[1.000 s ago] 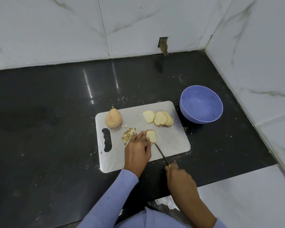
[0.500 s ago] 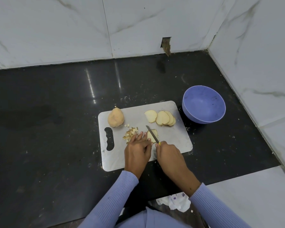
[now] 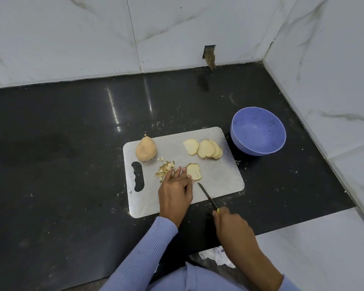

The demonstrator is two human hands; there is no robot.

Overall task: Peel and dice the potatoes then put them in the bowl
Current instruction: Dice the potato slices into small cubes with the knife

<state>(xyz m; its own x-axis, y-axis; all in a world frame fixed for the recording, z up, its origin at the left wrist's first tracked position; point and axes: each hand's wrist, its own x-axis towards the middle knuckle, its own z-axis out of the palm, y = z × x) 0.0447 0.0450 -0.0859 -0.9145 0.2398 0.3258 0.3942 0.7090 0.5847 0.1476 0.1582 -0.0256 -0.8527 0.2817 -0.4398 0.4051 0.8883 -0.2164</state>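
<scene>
A steel cutting board (image 3: 216, 181) lies on the black counter. On it sit a peeled potato piece (image 3: 145, 148) at the back left, a fan of potato slices (image 3: 204, 148) at the back right, a small heap of dice (image 3: 164, 168), and one slice (image 3: 194, 172) near the middle. My left hand (image 3: 176, 191) presses straight fingers on that slice's left edge. My right hand (image 3: 232, 226) grips a yellow-handled knife (image 3: 207, 195), its tip just short of the slice. The purple bowl (image 3: 235, 135) stands right of the board and has nothing in it.
White marble walls close the counter at the back and on the right. A crumpled white cloth (image 3: 216, 256) lies below the counter's front edge. Potato crumbs dot the black counter (image 3: 72, 164) around the board.
My right hand has drawn the knife back toward me, off the slice, after a cut half a second ago. My left hand has stayed on the slice.
</scene>
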